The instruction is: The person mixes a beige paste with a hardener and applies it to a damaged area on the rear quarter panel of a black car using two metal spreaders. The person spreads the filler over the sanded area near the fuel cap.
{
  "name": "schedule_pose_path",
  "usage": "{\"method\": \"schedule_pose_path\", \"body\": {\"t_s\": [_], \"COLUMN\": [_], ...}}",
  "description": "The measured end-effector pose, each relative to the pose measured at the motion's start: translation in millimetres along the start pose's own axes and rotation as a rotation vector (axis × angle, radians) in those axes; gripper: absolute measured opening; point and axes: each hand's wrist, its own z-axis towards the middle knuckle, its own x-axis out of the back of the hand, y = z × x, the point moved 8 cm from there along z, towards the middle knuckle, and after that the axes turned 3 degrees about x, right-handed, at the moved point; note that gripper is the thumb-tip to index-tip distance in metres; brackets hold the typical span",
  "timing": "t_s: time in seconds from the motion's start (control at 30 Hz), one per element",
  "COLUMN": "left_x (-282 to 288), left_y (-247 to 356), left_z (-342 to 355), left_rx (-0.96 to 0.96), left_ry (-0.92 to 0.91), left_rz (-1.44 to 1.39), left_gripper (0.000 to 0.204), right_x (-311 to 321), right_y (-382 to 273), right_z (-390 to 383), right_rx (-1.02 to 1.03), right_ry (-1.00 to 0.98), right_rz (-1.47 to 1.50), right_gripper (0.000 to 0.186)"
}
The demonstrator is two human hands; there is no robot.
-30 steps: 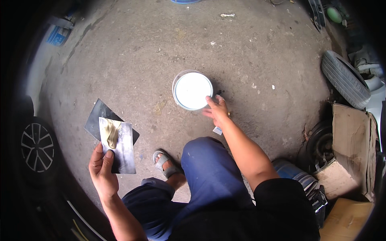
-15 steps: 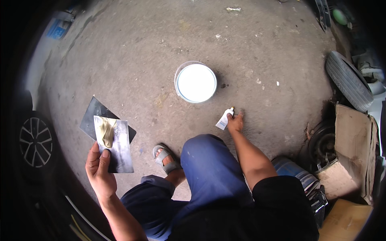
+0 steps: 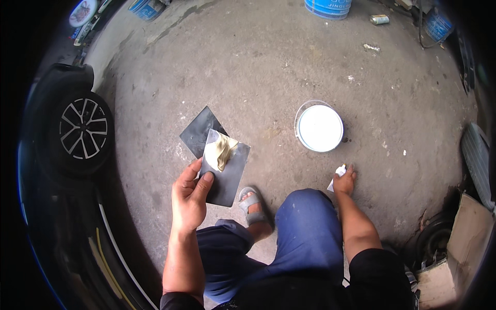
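Observation:
My left hand [image 3: 189, 201] grips a thin flat rectangular spreader plate [image 3: 227, 182] by its lower left edge, thumb on top. A smear of beige putty [image 3: 224, 153] sits on the plate's upper part. Partly hidden beyond it, a dark square plate [image 3: 200, 129] appears to lie on the floor. On the right, low by the concrete, my right hand [image 3: 344, 181] is closed around a white squeeze tube [image 3: 338, 171] with a yellowish tip. Farther off stands a round bucket [image 3: 320, 128] with a white top and a wire handle.
A dark car with a spoked wheel [image 3: 83, 129] stands along the left. Blue pails [image 3: 328, 8] and a small can [image 3: 380, 19] are at the far side. A tyre [image 3: 476, 165] and cardboard [image 3: 467, 227] line the right. My sandalled foot [image 3: 254, 206] is below the plate.
The view has swung, so the bucket and hands appear farther right and more of the car shows. My right hand now covers more of the tube. My left hand keeps its plate.

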Motion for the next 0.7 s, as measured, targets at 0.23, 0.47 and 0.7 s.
{"method": "schedule_pose_path", "body": {"t_s": [0.23, 0.47, 0.7], "left_x": [-0.7, -2.8, -10.4], "left_y": [-3.0, -1.3, 4.6], "left_z": [3.2, 7.9, 14.7], "left_rx": [-0.019, -0.059, -0.067], "left_ry": [0.019, 0.044, 0.038], "left_rz": [0.048, 0.134, 0.134], "left_gripper": [0.034, 0.032, 0.033], "right_x": [-11.1, -0.4, 132.4], "right_y": [-5.6, 15.8, -100.2], "right_z": [-7.7, 23.2, -2.9], "right_rx": [0.260, -0.077, 0.197], "right_ry": [-0.081, -0.215, -0.486], "right_rz": [-0.136, 1.099, 1.714], "right_gripper": [0.086, 0.075, 0.071]}}
